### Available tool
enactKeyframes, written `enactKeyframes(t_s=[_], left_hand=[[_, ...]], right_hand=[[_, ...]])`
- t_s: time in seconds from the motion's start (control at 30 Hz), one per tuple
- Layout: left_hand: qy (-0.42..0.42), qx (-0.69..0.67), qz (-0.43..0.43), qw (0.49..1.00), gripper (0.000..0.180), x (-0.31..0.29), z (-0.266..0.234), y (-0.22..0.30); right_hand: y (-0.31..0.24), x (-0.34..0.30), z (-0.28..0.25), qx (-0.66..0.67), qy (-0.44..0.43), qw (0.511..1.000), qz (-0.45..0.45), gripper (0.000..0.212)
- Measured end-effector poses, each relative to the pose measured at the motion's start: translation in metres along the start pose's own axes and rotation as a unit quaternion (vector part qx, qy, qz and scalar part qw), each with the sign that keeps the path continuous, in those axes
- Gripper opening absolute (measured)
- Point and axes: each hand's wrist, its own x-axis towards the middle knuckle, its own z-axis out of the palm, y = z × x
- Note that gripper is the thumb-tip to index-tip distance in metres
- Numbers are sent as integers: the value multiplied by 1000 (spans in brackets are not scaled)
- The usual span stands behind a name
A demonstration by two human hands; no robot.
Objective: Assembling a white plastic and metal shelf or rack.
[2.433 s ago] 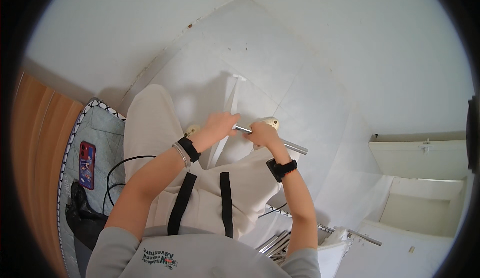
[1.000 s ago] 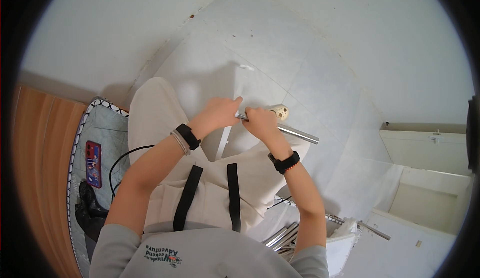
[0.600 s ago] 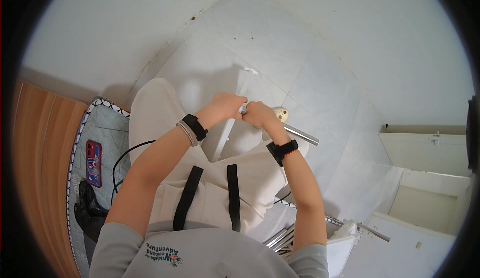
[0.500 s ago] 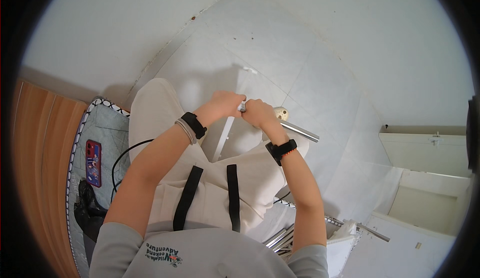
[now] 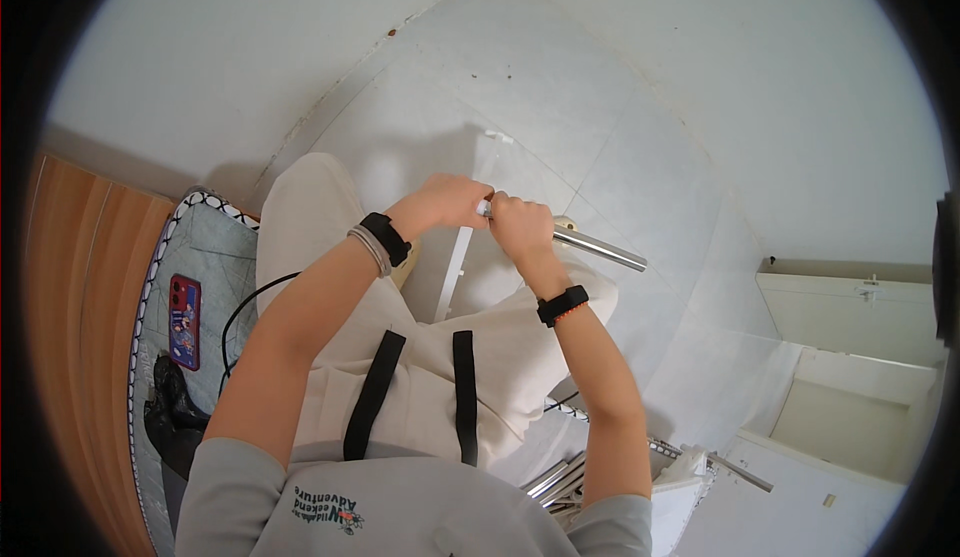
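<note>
Above my lap, my right hand is wrapped round a shiny metal tube, whose long end sticks out to the right. My left hand pinches a small white fitting at the tube's other end. Both hands nearly touch, and their fingers hide most of the joint between fitting and tube. Below them a slim white bar with small white end pieces stands between my legs, apart from the tube.
A phone in a red and blue case and a black plastic bag lie on a grey marbled surface at the left. Several metal tubes lie by my right elbow, near a white bag. Walls meet at the far corner.
The metal tube's free end has swung slightly up and to the right. My right wrist has turned a little with it. Both hands keep their hold.
</note>
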Motion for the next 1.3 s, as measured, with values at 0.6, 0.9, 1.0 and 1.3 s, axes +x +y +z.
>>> enactKeyframes(t_s=[0.6,0.9,1.0,1.3], left_hand=[[12,-16,-11,1000,31,-4,3,-14],[2,-30,-31,999,32,-13,-6,-17],[7,-32,-28,999,33,-12,-7,-19],[8,-34,-31,999,33,-10,4,-17]], right_hand=[[37,-3,-29,74,-193,975,78,24],[27,-10,-13,-20,-14,1000,19,12],[26,-12,3,-54,72,996,2,11],[33,-14,5,-45,134,989,-42,10]])
